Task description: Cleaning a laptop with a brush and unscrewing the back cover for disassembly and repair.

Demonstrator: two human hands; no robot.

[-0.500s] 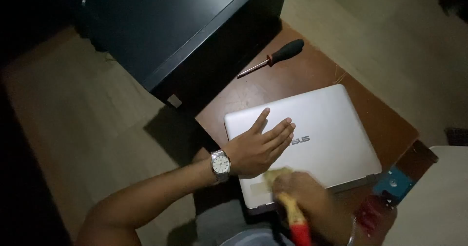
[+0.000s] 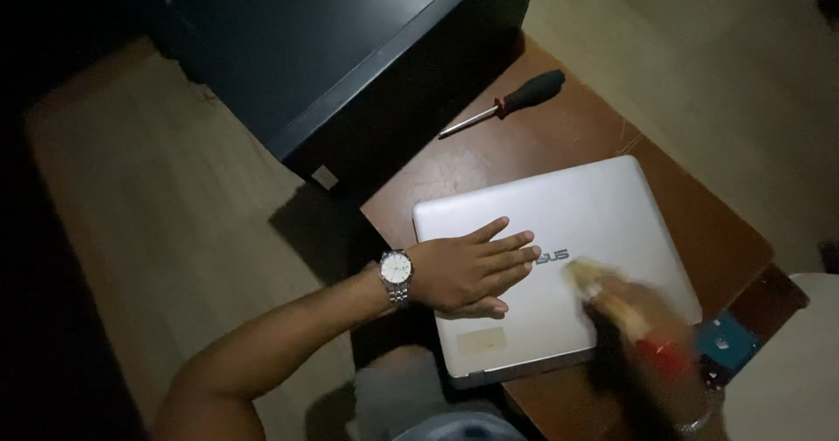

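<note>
Dusting is in hand: left hand (image 2: 468,270) lies flat and released on the closed laptop (image 2: 559,257) on the table (image 2: 559,135), while the blurred right hand (image 2: 642,323) clenches a brush (image 2: 603,288) over the lid, a screwdriver (image 2: 507,102) lying well apart.

The closed silver laptop (image 2: 559,257) covers most of the small brown table (image 2: 699,222), and the left hand (image 2: 468,270) lies flat on its lid — the right hand (image 2: 647,336), blurred, crowds the near right corner. Bare wood shows only behind the lid, around the screwdriver (image 2: 507,104). A dark cabinet (image 2: 350,65) walls off the far left — open floor (image 2: 175,231) lies beside the table.
</note>
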